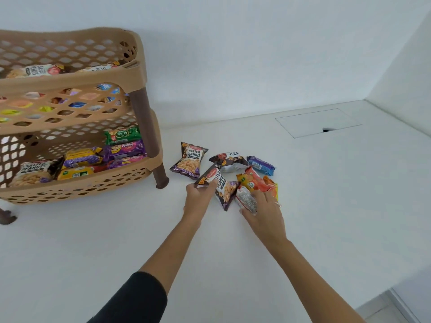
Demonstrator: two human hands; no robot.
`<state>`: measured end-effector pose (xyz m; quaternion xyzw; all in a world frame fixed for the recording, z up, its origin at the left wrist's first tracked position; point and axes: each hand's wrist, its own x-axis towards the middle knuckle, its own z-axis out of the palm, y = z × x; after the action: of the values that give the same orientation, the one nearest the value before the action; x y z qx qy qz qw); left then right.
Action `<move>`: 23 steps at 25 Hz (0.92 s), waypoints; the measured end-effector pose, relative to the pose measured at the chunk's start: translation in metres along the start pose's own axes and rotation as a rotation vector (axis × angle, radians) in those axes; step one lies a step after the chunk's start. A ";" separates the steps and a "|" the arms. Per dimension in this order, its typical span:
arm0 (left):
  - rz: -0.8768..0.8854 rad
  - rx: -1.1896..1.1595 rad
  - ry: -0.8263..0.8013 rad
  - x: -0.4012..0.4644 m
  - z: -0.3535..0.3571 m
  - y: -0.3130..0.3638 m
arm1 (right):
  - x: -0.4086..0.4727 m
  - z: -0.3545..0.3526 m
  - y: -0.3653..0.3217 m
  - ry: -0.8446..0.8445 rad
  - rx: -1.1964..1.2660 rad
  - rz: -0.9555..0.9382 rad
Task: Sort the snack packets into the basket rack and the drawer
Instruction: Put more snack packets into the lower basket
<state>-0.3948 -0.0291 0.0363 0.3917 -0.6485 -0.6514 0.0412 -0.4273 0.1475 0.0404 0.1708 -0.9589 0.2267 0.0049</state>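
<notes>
1. White, smooth counter (233,264) meets plain white walls; a rectangular flush panel (318,122) sits at 2 o'clock.
2. Tan perforated plastic basket rack (77,113) on brown legs stands at 10 o'clock, its tiers holding packets.
3. Loose snack packets cluster at centre; a salted-peanuts packet (190,163) lies at their 9 o'clock.
4. Left hand (198,197) fingers pinch a dark peanut packet (220,185).
5. Right hand (264,213) fingers grip a silvery-white packet (246,200), beside an orange packet (253,181).

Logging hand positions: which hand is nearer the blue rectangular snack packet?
Right. The right hand rests on packets just below the blue rectangular snack packet; the left hand is farther left.
</notes>
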 end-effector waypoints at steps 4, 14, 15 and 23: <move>-0.059 0.049 0.096 0.009 0.017 0.009 | 0.000 0.001 0.001 0.007 0.015 0.012; -0.004 -0.199 -0.126 0.017 0.008 0.030 | -0.016 -0.020 -0.020 0.077 0.286 0.115; 0.000 -0.211 -0.123 0.014 0.003 0.026 | -0.020 -0.022 -0.027 0.091 0.326 0.121; 0.098 -0.160 0.055 -0.025 -0.103 0.003 | -0.044 -0.022 -0.114 -0.199 0.823 0.121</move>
<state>-0.3210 -0.0992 0.0652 0.3726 -0.6112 -0.6875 0.1218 -0.3496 0.0763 0.1059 0.1229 -0.7925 0.5728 -0.1696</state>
